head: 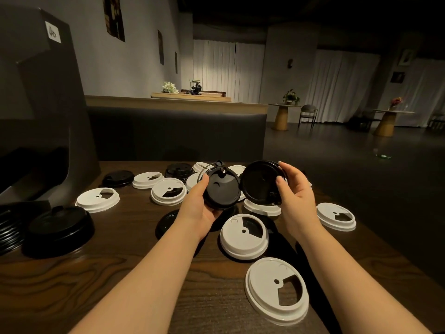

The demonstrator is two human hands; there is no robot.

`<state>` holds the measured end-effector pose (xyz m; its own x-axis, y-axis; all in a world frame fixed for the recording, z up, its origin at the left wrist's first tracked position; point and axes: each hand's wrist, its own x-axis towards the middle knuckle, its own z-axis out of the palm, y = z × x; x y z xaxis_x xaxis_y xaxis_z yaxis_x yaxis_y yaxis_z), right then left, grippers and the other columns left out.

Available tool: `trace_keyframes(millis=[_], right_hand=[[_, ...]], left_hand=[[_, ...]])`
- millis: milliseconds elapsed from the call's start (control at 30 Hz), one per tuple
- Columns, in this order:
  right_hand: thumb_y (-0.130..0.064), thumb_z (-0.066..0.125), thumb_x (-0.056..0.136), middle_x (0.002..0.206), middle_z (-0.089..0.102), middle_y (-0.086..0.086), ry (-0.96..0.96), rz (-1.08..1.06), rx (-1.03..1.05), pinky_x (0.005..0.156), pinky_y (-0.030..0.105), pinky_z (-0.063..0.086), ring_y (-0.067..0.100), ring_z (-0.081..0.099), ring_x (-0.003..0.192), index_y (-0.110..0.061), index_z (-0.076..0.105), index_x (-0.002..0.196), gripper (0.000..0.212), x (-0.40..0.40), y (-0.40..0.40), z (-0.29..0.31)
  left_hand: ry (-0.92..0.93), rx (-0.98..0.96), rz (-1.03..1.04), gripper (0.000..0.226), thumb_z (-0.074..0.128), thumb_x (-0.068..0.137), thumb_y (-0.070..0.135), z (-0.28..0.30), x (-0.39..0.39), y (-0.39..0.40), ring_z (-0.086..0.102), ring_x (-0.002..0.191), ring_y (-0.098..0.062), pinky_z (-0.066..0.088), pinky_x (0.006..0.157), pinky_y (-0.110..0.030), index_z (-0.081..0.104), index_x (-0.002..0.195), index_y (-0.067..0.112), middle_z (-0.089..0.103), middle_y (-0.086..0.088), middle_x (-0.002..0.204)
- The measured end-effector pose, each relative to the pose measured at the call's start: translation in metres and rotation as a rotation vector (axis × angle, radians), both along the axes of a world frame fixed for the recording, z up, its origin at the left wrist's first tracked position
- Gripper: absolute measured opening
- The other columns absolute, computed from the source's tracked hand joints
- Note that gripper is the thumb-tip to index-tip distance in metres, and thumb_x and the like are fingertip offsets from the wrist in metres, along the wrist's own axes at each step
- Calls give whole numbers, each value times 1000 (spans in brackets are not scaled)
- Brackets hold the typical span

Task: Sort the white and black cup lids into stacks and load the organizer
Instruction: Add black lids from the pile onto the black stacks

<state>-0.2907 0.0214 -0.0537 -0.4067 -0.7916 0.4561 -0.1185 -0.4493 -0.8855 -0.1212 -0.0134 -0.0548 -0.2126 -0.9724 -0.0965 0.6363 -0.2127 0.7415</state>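
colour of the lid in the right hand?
Black. The lid in the right hand shows clearly in the head view.

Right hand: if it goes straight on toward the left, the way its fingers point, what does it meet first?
Probably the black lid in the left hand; the right hand holds its own black lid almost touching it.

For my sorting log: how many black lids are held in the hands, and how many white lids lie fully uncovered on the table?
Black lids in the hands: 2
White lids fully uncovered on the table: 6
Total: 8
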Motion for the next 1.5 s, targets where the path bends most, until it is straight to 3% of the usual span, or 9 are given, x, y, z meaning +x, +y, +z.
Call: trace_keyframes(millis=[100,233,400,533,633,900,1133,1367,1500], right_hand=[[-5,47,97,120,58,2,-154,24,15,94,37,52,19,56,115,-31,52,110,30,-2,-2,1],[-7,53,94,112,64,-2,-245,174,64,76,21,55,9,62,102,-25,47,120,32,-2,0,2],[-6,63,87,105,62,-1,-83,232,148,82,28,56,14,61,101,-23,58,110,30,8,3,-6],[-5,63,86,95,66,-8,-68,209,104,83,30,56,14,65,98,-20,67,97,19,11,5,-5],[-6,62,87,95,68,-7,-60,185,99,79,25,57,13,65,97,-21,69,95,19,9,6,-5],[-28,58,91,125,57,0,-177,227,234,75,24,54,16,56,111,-21,50,133,43,11,0,-6],[-22,66,87,83,62,7,-113,285,487,59,25,48,12,59,64,-11,45,124,44,12,-5,-12],[-13,63,88,99,70,9,-167,142,266,72,27,52,19,67,94,-11,56,119,32,5,-6,-10],[-11,63,88,105,70,3,-131,109,186,77,24,53,16,64,101,-11,63,118,30,6,-3,-7]], left_hand=[[34,39,0,24,48,97,35,1,1,0,62,97,-28,53,71,-37,60,110,17,65,-10,108],[-8,12,-28,26,46,98,33,1,-2,2,64,99,-27,54,78,-40,63,109,17,69,-10,106],[-107,-90,-119,40,55,89,43,1,-7,6,68,97,-26,56,80,-39,65,113,12,71,-12,106],[-162,-182,-141,56,72,70,24,-1,-8,8,67,102,-27,56,82,-39,60,122,6,70,-14,107],[-220,-224,-128,38,70,79,11,-4,-8,8,68,100,-26,57,79,-37,62,117,10,71,-13,106],[-199,-243,50,30,65,85,8,-9,-14,6,67,100,-31,54,88,-48,62,115,7,70,-16,106],[-141,-187,151,36,65,86,9,-10,-9,1,67,100,-27,56,85,-43,56,122,9,68,-13,111],[-116,-78,41,33,49,97,19,-8,-8,0,63,108,-27,52,90,-41,54,128,10,67,-13,116],[-95,-72,6,59,60,85,26,-7,-9,4,56,119,-29,47,99,-46,43,139,11,58,-13,130]])
